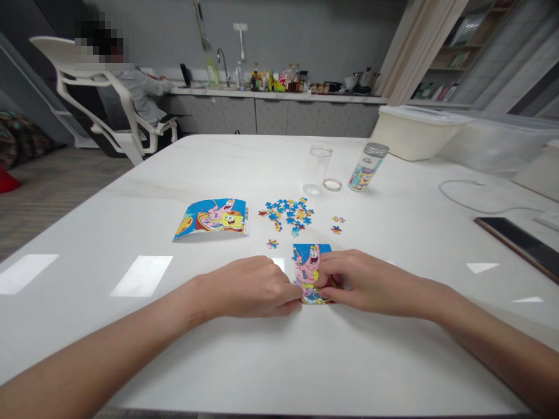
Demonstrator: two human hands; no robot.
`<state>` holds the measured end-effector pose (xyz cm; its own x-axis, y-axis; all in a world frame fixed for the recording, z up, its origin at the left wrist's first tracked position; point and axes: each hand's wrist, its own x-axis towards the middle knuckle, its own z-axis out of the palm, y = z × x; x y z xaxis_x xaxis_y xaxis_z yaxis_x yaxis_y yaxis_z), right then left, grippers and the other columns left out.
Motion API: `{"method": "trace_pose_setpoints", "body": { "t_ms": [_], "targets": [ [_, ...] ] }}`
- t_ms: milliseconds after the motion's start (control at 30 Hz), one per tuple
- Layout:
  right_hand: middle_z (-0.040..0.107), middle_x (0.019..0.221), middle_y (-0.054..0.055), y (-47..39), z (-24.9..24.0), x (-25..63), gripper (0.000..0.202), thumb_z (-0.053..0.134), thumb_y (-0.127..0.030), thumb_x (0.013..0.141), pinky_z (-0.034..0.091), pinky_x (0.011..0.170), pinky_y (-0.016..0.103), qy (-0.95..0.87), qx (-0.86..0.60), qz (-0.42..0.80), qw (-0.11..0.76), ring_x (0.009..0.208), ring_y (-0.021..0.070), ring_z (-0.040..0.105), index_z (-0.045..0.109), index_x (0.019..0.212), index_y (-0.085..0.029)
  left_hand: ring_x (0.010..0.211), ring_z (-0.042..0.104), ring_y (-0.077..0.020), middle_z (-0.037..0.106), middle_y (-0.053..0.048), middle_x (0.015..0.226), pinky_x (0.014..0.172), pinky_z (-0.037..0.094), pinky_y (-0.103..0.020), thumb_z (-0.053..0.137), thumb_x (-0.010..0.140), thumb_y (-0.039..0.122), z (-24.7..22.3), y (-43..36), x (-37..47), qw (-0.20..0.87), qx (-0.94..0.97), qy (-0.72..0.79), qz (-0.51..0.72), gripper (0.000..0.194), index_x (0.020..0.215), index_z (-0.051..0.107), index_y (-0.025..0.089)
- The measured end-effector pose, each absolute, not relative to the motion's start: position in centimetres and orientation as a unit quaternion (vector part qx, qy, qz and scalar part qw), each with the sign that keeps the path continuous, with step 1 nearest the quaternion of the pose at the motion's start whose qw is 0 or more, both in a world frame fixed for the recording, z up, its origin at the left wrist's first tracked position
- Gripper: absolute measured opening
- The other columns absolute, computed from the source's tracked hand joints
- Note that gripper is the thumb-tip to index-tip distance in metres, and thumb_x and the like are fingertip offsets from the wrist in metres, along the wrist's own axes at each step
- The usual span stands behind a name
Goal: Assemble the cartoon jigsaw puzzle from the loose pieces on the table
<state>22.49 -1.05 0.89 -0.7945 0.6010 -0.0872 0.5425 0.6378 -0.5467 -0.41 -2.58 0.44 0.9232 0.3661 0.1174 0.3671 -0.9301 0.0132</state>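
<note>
A partly assembled jigsaw puzzle point(307, 265) lies flat on the white table, showing a pink cartoon starfish on blue. My left hand point(251, 288) is closed, its fingertips pressed on the puzzle's lower left edge. From the other side, my right hand point(356, 279) covers the puzzle's right part, fingers bent and pinched down on it; whatever lies under them is hidden. Loose jigsaw pieces point(288, 212) are heaped just beyond the puzzle. A single piece point(272, 244) sits near my left hand, and two more point(336, 230) lie to the right. The curled reference picture point(218, 218) rests at left.
Behind the pieces stand a clear open jar point(318, 169), its ring-shaped lid point(332, 184) and a capped picture tube point(368, 167). A phone point(519, 241), white cable point(484, 203) and plastic bins point(414, 131) occupy the right. A person sits in a white chair point(126, 105) at back left.
</note>
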Motion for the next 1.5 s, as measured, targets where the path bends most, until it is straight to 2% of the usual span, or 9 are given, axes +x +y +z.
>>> {"method": "trace_pose_setpoints", "body": {
  "t_ms": [300, 500, 667, 1067, 1500],
  "targets": [
    [0.057, 0.072, -0.002, -1.07, 0.94, 22.41, 0.015, 0.053, -0.012, 0.082, 0.033, 0.055, 0.023, -0.905, -0.314, 0.283, 0.056, 0.061, 0.01, 0.047, 0.05, 0.069, -0.019, 0.044, 0.05, -0.0097, 0.061, 0.002, 0.056, 0.043, 0.024, -0.029, 0.052, 0.092, 0.023, 0.72, -2.61, -0.3, -0.002, -0.982, -0.188, -0.028, 0.019, 0.077, 0.062, 0.018],
    [0.055, 0.07, -0.003, -1.02, 1.01, 22.36, 0.016, 0.053, -0.011, 0.081, 0.031, 0.054, 0.022, -0.9, -0.314, 0.296, 0.057, 0.06, 0.0092, 0.045, 0.049, 0.067, -0.018, 0.04, 0.044, -0.0092, 0.059, 0.001, 0.053, 0.041, 0.018, -0.031, 0.052, 0.092, 0.021, 0.96, -2.8, -0.25, 0.033, -0.983, -0.181, -0.012, 0.025, 0.071, 0.062, 0.015],
    [0.053, 0.069, -0.004, -0.99, 1.05, 22.34, 0.017, 0.053, -0.011, 0.081, 0.031, 0.054, 0.022, -0.903, -0.314, 0.29, 0.052, 0.06, 0.009, 0.043, 0.047, 0.067, -0.018, 0.039, 0.039, -0.0089, 0.058, 0.001, 0.052, 0.042, 0.016, -0.031, 0.051, 0.092, 0.02, 0.77, -2.7, -0.44, 0.036, -0.988, -0.144, -0.035, 0.023, 0.073, 0.063, 0.015],
    [0.053, 0.069, -0.004, -1.16, 1.14, 22.25, 0.017, 0.052, -0.012, 0.082, 0.03, 0.054, 0.022, -0.904, -0.315, 0.285, 0.054, 0.06, 0.0085, 0.044, 0.046, 0.068, -0.019, 0.041, 0.041, -0.0089, 0.058, 0.002, 0.053, 0.042, 0.019, -0.03, 0.056, 0.088, 0.018, 0.76, -2.66, -0.29, 0.005, -0.989, -0.145, -0.032, 0.02, 0.07, 0.063, 0.016],
    [0.057, 0.071, -0.003, -1.2, 1.17, 22.33, 0.013, 0.055, -0.011, 0.081, 0.033, 0.055, 0.021, -0.91, -0.308, 0.268, 0.066, 0.061, 0.0087, 0.048, 0.054, 0.07, -0.018, 0.044, 0.047, -0.0095, 0.062, 0.002, 0.058, 0.042, 0.023, -0.029, 0.054, 0.089, 0.019, 0.86, -2.9, -0.12, -0.003, -0.987, -0.163, -0.014, 0.016, 0.075, 0.061, 0.017]
  ]
}}
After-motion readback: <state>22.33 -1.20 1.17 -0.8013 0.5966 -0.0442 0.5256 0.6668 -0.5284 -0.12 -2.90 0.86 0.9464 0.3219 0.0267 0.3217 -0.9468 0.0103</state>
